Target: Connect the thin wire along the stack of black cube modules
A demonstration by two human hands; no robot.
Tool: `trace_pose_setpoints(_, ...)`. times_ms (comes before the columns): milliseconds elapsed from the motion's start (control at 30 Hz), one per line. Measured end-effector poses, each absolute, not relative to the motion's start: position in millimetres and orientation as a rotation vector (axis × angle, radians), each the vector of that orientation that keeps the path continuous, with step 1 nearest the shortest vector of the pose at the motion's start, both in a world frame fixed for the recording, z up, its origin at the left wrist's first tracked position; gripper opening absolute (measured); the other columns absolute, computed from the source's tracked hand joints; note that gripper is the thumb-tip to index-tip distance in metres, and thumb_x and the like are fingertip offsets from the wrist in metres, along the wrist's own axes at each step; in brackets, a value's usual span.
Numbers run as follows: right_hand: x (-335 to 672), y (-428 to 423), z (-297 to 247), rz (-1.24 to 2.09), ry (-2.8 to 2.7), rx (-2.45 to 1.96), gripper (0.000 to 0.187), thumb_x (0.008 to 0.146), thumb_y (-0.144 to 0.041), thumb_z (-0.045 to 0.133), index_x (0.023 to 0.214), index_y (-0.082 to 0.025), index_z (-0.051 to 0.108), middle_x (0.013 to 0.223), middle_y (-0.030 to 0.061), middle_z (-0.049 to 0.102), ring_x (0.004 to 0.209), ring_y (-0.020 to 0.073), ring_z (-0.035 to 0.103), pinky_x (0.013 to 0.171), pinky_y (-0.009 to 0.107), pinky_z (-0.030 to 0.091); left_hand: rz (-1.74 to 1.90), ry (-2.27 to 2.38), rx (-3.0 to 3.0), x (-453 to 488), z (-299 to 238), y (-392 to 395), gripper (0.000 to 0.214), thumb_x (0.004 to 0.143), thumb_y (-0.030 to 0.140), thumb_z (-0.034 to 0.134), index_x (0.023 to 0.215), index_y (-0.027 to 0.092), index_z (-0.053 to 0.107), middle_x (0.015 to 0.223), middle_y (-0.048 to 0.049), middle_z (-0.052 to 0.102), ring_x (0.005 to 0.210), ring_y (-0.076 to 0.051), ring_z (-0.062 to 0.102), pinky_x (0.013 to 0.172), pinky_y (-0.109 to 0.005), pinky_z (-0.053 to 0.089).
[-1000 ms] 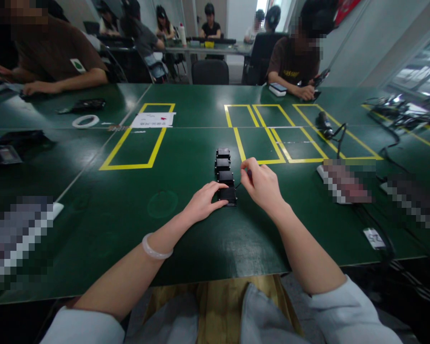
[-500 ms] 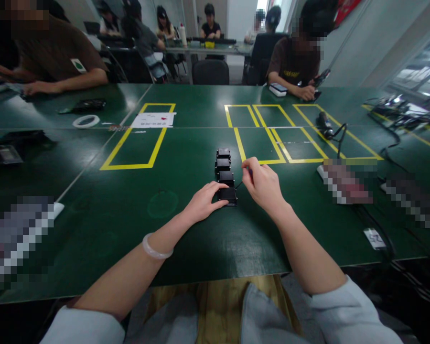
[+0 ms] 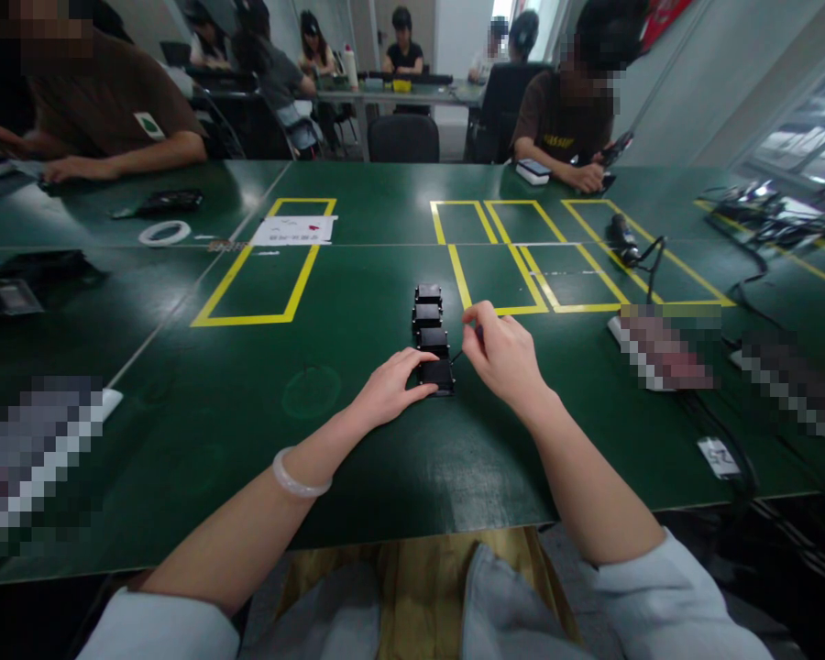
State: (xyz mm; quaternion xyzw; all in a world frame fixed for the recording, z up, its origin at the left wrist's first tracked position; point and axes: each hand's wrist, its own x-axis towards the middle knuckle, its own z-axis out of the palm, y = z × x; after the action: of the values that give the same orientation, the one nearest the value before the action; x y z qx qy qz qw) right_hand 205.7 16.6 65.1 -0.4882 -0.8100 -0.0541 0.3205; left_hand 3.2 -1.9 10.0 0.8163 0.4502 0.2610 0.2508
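Several small black box-shaped parts stand in a line on the green table, running away from me; the farthest part [image 3: 428, 293] and the one beside it [image 3: 427, 315] are untouched. My left hand [image 3: 389, 390] has its thumb and fingers closed around the left side of the nearest black box-shaped part [image 3: 438, 375]. To the right, my right hand [image 3: 505, 353] is pinched on a thin dark rod-like tool [image 3: 457, 355]. Its tip reaches the right side of that nearest part, close to a small screw-like stud. My fingers hide the tool's handle, so its exact kind is unclear.
Yellow tape rectangles mark the green table [image 3: 385, 477]. A printed sheet [image 3: 294, 230] and a white tape roll [image 3: 165, 234] lie at far left. A black device with a cable [image 3: 622, 240] and a tablet-like item [image 3: 660, 353] lie right. Co-workers sit opposite.
My right hand has shifted very slightly, with the thin tool still at the nearest part. The left hand and the row of parts have stayed in place.
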Motion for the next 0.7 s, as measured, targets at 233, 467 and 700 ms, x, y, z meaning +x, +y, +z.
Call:
trace_pose_setpoints(233,206.8,16.9,65.0,-0.120,-2.148,-1.292,0.024,0.095,-0.036,0.035,0.091,-0.020,0.053,0.068,0.0007,0.060,0.058,0.0135,0.048,0.065,0.027,0.033,0.696,1.231,2.222,3.5,11.4,-2.2,0.035,0.085,0.034,0.059,0.119,0.025,0.054,0.116,-0.0055,0.059,0.111,-0.024,0.055,0.094,-0.037,0.044)
trace_pose_setpoints(467,205.8,16.2,65.8,-0.115,-2.135,-1.281,0.018,0.093,-0.028,0.037,0.095,-0.019,0.053,0.066,-0.0006,0.057,0.058,0.0135,0.048,0.065,0.027,0.033,0.707,1.218,2.230,3.7,10.5,-1.5,0.035,0.085,0.033,0.059,0.119,0.024,0.054,0.116,-0.0055,0.059,0.110,-0.024,0.055,0.094,-0.037,0.043)
trace_pose_setpoints(700,206.5,18.0,64.7,-0.134,-2.129,-1.280,0.022,0.095,-0.032,0.036,0.089,-0.020,0.053,0.067,0.0002,0.059,0.057,0.0130,0.047,0.063,0.027,0.033,0.697,1.219,2.229,4.0,11.0,-1.8,0.035,0.086,0.033,0.059,0.119,0.024,0.054,0.117,-0.0056,0.059,0.112,-0.025,0.054,0.096,-0.038,0.043)
